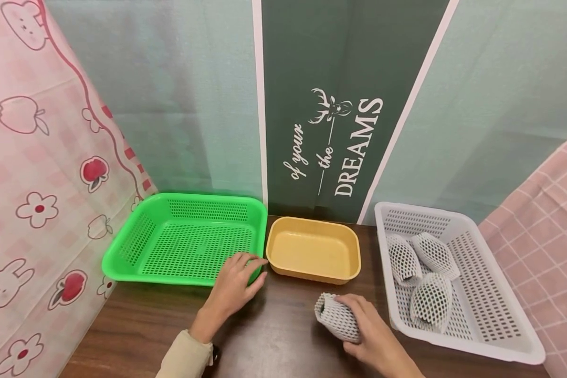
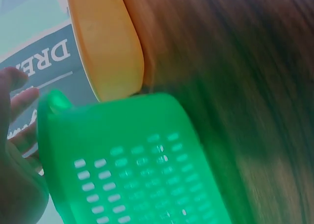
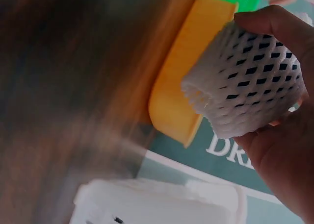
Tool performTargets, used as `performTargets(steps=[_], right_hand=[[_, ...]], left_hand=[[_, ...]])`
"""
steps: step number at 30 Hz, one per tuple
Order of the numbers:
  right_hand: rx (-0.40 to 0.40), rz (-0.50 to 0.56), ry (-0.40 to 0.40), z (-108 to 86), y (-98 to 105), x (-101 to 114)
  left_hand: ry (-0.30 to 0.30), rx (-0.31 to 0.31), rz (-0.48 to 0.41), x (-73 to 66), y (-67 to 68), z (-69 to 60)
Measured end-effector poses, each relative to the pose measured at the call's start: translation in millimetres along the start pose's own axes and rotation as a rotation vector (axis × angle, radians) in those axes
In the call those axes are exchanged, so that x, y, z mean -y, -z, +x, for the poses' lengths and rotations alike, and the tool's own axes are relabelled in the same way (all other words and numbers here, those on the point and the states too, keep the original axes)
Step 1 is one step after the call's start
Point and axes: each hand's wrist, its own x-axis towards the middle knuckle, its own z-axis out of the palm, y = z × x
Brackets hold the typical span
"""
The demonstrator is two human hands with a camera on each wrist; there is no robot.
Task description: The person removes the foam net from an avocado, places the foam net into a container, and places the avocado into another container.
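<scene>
My right hand [image 1: 369, 332] grips an object wrapped in a white foam net sleeve [image 1: 338, 317], held over the table in front of the yellow tray [image 1: 312, 274]. In the right wrist view, thumb and fingers curl round the foam net sleeve [image 3: 250, 82]; dark patches show through its mesh, but what it wraps is hidden. My left hand [image 1: 236, 281] hovers by the near right corner of the green basket [image 1: 170, 280], its fingers loosely extended and holding nothing. The left wrist view shows those fingers beside the rim of the green basket [image 2: 117, 131].
A white basket [image 1: 498, 273] at the right holds several foam-netted objects [image 1: 432, 299]. The yellow tray stands between the two baskets, near the green curtain [image 1: 208, 105]. Patterned pink cloths hang at the left [image 1: 42, 157] and right [image 1: 543, 210]. The table [image 1: 274, 336] is dark wood.
</scene>
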Motion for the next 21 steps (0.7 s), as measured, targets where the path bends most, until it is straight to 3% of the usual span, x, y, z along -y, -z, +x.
performTargets(steps=[10, 21], right_hand=[[0.283, 0.092, -0.101, -7.6, -16.7, 9.6], [0.321, 0.127, -0.044, -11.5, -29.4, 12.7]], left_hand=[[-0.084, -0.027, -0.037, -17.2, -3.4, -2.9], [-0.201, 0.010, -0.072, -36.5, -4.9, -7.4]])
